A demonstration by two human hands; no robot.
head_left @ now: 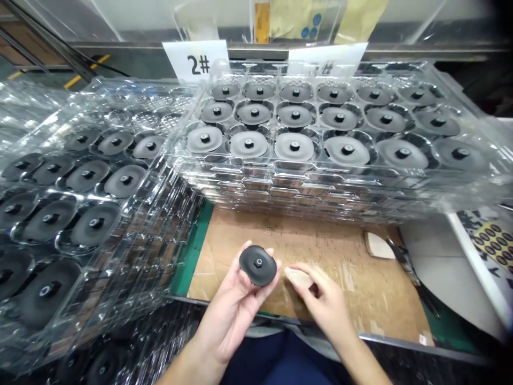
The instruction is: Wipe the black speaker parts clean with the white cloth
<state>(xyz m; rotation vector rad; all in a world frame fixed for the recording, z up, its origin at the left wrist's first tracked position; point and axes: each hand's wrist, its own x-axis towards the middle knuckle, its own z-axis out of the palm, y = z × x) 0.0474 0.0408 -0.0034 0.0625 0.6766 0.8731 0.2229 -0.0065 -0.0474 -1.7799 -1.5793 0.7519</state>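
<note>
In my left hand (244, 299) is a round black disc (257, 266) with a small raised post at its centre, its face turned up towards me. Fingers and thumb grip it by the rim. My right hand (320, 294) is just to the right, pinching a small cream-coloured pad (298, 277), perhaps folded cloth; its exact kind does not show. The pad and the disc are apart. Both hands are above a brown cardboard sheet (248, 230) that covers part of a green surface.
Stacked clear plastic trays (280, 179) filled with similar black discs stand behind the cardboard. More filled trays (132, 224) rise on the left. A second cream piece (379, 246) lies at the right beside a dark slender tool (412, 272). Yellow labels (497, 243) sit far right.
</note>
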